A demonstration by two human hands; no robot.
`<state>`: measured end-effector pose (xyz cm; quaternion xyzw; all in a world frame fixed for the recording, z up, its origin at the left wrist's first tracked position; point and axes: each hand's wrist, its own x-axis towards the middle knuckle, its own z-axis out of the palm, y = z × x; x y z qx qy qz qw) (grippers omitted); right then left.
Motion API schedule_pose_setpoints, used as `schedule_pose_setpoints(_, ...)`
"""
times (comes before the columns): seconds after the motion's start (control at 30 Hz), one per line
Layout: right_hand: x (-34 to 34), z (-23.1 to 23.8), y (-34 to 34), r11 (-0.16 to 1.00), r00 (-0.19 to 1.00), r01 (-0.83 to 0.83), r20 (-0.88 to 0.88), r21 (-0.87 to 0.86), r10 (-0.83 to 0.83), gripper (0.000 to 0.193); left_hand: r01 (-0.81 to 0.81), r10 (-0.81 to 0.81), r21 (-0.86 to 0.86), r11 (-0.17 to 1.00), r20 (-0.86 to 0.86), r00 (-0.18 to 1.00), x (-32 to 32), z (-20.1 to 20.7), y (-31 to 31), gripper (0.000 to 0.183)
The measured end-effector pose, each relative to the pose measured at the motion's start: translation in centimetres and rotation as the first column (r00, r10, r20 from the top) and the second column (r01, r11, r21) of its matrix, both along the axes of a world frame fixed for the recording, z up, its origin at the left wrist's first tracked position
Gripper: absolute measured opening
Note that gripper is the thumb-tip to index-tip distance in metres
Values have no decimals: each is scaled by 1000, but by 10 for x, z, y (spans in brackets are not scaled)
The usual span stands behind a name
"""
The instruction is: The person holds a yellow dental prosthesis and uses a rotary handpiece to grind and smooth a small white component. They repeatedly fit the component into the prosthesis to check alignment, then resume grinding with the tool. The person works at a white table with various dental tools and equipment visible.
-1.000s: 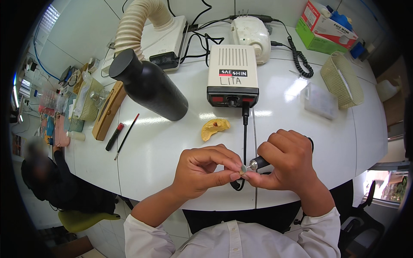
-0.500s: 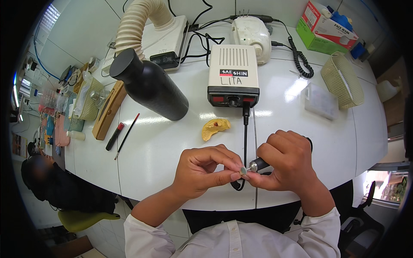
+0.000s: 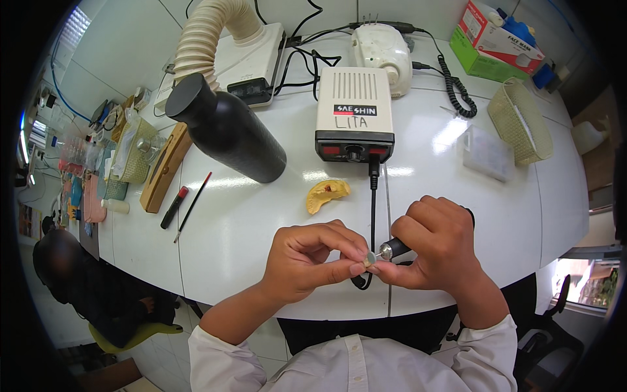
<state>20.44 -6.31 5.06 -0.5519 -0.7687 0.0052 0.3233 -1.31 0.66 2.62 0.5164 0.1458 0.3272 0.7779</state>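
My right hand (image 3: 434, 245) is wrapped around a black rotary handpiece (image 3: 395, 249) with a metal nose. A thin shank sticks out of that nose toward my left hand, with a small grey-green round tip (image 3: 371, 257) at its end. Between thumb and forefinger, my left hand (image 3: 320, 255) pinches a small pale piece (image 3: 367, 264) against this tip. My fingers cover most of the piece, so its kind is unclear. My right thumb reaches across to the left fingertips. Beyond my hands, a yellow dental cast (image 3: 328, 195) with a dark red spot lies on the white table.
A cream control box (image 3: 355, 108) feeds a black cord (image 3: 373, 209) down past my hands. Left of it stand a black bottle (image 3: 238, 134), a brush (image 3: 194, 206), a marker (image 3: 174, 208) and a wooden box (image 3: 165, 171). Rightward are a clear case (image 3: 488, 153) and basket (image 3: 520, 124).
My hands hold almost the same pose, with the pale piece and handpiece tip still together. At the far left, the seated person has shifted, and a hand now shows near their lap.
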Motion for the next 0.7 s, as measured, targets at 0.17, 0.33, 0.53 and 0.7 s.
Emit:
schedule_pose_setpoints(0.17, 1, 2, 0, 1000, 1000, 4, 19, -9, -4, 44, 13, -13, -6, 1000, -2, 1000, 0, 1, 0, 14)
schedule_pose_setpoints(0.33, 1, 3, -1, 1000, 1000, -12, 18, -14, 12, 44, 18, -18, -1, 1000, 5, 1000, 0, 1, 0, 14)
schedule_pose_setpoints(0.53, 0, 1, 0, 1000, 1000, -11, 4, -9, 11, 44, 20, -20, -2, 1000, 4, 1000, 0, 1, 0, 14)
schedule_pose_setpoints(0.7, 0, 3, 0, 1000, 1000, -11, -1, -8, 11, 44, 29, -29, -1, 1000, 5, 1000, -1, 1, 0, 14)
